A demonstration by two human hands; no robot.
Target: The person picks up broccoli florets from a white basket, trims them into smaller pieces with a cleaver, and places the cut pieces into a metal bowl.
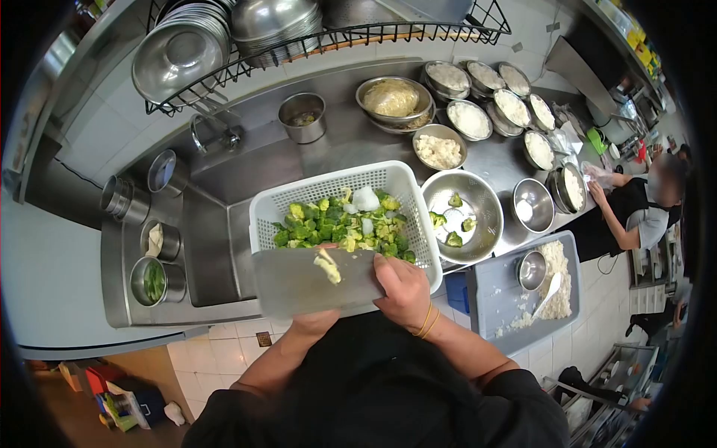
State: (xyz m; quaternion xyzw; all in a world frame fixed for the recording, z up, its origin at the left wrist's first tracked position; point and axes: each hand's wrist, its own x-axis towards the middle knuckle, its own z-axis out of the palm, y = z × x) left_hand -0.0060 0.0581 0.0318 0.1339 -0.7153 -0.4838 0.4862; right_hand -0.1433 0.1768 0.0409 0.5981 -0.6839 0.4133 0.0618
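My right hand (403,291) grips the right edge of a grey translucent plastic container (299,287), thumb on top. My left hand (314,322) holds its near left side, with most of the fingers hidden under it. A pale yellow-green scrap (327,266) clings to the container's surface. It is tilted over the near side of a white perforated basket (314,189). Chopped broccoli (306,224) fills the basket, with whitish ice-like lumps (365,198) on top. To the right, a large steel bowl (482,198) holds several broccoli florets (453,239).
A sink (216,261) lies left, flanked by steel pots (170,282). Bowls of rice (469,119) crowd the back right. A grey tub (497,287) with rice, a small bowl and a spoon stands at right. Another person (620,216) works beyond. Overhead hangs a wire rack (358,36).
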